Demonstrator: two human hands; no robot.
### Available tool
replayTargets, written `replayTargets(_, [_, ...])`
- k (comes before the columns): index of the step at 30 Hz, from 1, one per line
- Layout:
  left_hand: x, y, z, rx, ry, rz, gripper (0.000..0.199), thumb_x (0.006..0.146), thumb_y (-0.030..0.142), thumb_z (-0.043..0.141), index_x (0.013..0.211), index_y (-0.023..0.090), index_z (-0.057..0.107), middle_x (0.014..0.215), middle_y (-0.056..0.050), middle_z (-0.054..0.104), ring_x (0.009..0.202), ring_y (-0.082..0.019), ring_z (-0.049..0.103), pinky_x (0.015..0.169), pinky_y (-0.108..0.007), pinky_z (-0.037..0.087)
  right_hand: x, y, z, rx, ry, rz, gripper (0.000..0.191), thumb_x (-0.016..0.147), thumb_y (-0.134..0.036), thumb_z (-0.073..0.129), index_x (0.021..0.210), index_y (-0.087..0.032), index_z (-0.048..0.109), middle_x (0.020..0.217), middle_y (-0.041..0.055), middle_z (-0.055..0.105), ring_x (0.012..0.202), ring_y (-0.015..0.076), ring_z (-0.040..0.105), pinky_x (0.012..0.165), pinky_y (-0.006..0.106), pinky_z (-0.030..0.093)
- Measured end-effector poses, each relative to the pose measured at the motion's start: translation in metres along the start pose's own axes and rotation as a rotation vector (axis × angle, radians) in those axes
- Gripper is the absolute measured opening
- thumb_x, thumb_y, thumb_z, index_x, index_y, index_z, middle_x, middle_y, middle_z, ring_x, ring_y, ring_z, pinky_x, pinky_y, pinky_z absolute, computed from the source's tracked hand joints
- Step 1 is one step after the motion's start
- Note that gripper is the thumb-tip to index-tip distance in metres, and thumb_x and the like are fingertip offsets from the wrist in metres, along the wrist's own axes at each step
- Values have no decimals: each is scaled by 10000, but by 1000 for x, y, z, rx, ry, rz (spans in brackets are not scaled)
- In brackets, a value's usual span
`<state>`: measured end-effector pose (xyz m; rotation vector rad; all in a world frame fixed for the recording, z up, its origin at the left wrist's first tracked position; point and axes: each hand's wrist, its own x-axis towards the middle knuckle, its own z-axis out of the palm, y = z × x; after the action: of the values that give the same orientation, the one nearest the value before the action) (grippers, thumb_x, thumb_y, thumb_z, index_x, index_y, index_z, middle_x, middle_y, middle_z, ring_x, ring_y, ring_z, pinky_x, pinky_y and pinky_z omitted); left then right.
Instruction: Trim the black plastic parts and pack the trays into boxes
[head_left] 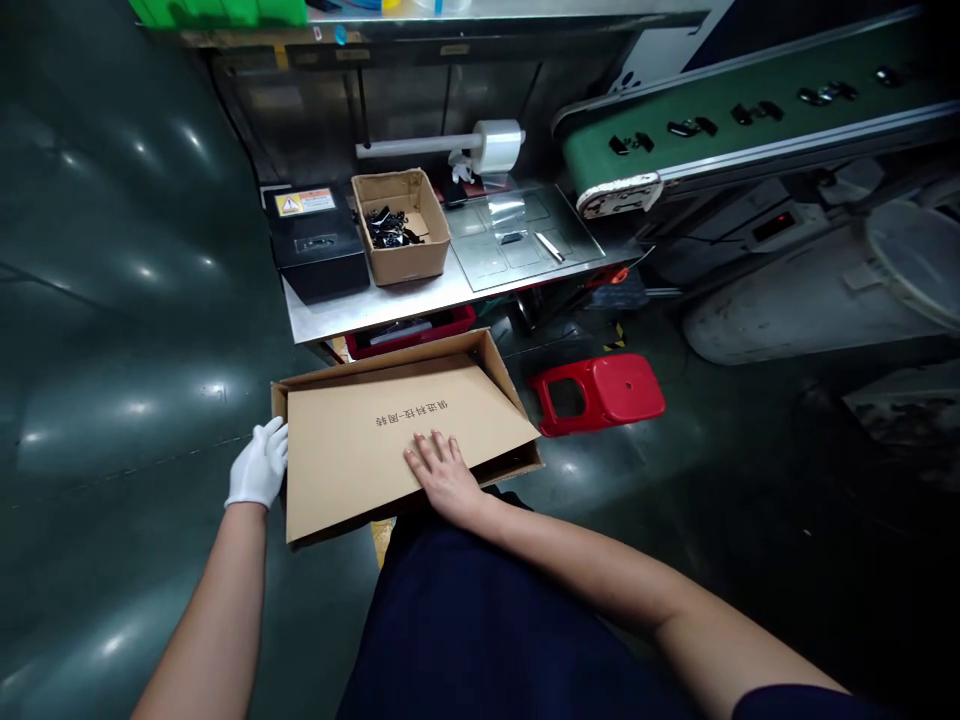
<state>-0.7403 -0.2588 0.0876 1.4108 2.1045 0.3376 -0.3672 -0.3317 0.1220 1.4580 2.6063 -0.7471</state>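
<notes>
In front of my body is a wide cardboard box [529,461], with a flat cardboard panel [337,450] bearing printed dark characters lying across its opening. The panel sits askew, leaving dark gaps along the near right and far edges. On the box's left wall, my left hand [257,466], in a white glove, grips the side; its fingertips are partly hidden by the box. My bare right hand [448,480] rests flat on the panel near its front edge, fingers spread. What supports the box from below is hidden.
Beyond stands a metal table [330,318] with a black box [319,245], a small carton [409,265] of black parts, and a film roll [498,147]. A red stool [626,388] stands right. A green conveyor [720,150] carries several black parts. A large barrel [795,300] stands farther right.
</notes>
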Motion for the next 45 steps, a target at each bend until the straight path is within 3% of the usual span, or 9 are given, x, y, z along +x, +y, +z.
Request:
replayTargets(6, [-5, 17, 38, 201, -98, 53, 689, 995, 439, 484, 1572, 80, 370, 1628, -220, 405, 1505, -329, 412, 1249, -465, 368, 18, 9, 23, 194, -215, 99, 951, 840, -267, 659, 1668, -107, 218, 1748, 226, 70, 1593, 487, 34, 1264, 690, 50])
replayTargets(11, [-26, 35, 86, 415, -224, 149, 726, 866, 393, 675, 1519, 163, 459, 1691, -236, 225, 1545, -462, 222, 1205, -625, 337, 27, 50, 34, 247, -357, 214, 952, 848, -624, 678, 1622, -156, 382, 1735, 215, 171, 1586, 460, 149, 1270, 548, 204])
replayTargets(16, [-39, 54, 123, 518, -380, 174, 1019, 665, 407, 874, 1568, 336, 408, 1728, -163, 166, 1504, -550, 208, 1114, -669, 400, 41, 95, 28, 100, -297, 360, 749, 949, -418, 610, 1603, -117, 404, 1725, 260, 149, 1580, 469, 138, 1263, 569, 145])
replayTargets(20, [-27, 61, 146, 558, -418, 89, 1221, 610, 400, 911, 1630, 414, 239, 1753, -138, 34, 1504, -594, 160, 1045, -704, 440, 64, 133, 22, 3, -242, 452, 847, 951, -437, 629, 1667, -181, 256, 1746, 240, 13, 1571, 537, 10, 1218, 705, 88])
replayTargets(23, [-14, 59, 161, 576, -428, 9, 1309, 575, 408, 934, 1643, 426, 176, 1753, -139, -11, 1499, -605, 157, 1016, -711, 465, 80, 161, 31, -68, -279, 510, 955, 924, -521, 668, 1688, -254, 161, 1755, 209, -27, 1555, 577, 16, 1184, 756, 139])
replayTargets(27, [-4, 50, 178, 584, -454, -62, 1351, 592, 429, 932, 1654, 430, 97, 1755, -133, -61, 1513, -600, 122, 966, -670, 526, 93, 186, 59, -106, -339, 498, 976, 931, -550, 650, 1693, -280, 103, 1761, 177, -47, 1553, 565, 90, 1168, 665, 320])
replayTargets(34, [-5, 52, 183, 596, -454, -79, 1325, 618, 351, 937, 1662, 383, 121, 1754, -172, -46, 1519, -608, 101, 1013, -679, 489, 103, 186, 76, -117, -369, 491, 945, 957, -490, 655, 1692, -201, 138, 1744, 244, -54, 1528, 612, 112, 1121, 667, 375])
replayTargets(37, [-5, 73, 184, 585, -420, -16, 1232, 664, 327, 895, 1664, 289, 177, 1746, -207, 10, 1531, -566, 127, 1086, -639, 443, 108, 176, 68, -99, -383, 509, 937, 941, -425, 692, 1685, -173, 182, 1735, 276, -27, 1529, 605, 129, 1138, 683, 334])
replayTargets(45, [11, 131, 224, 592, -412, 153, 1196, 612, 509, 918, 1616, 454, 270, 1741, -129, 75, 1483, -617, 135, 1048, -753, 382, 127, 161, 74, -35, -346, 441, 1179, 796, -652, 786, 1690, -301, 103, 1751, 207, -81, 1555, 587, -16, 1197, 753, 138])
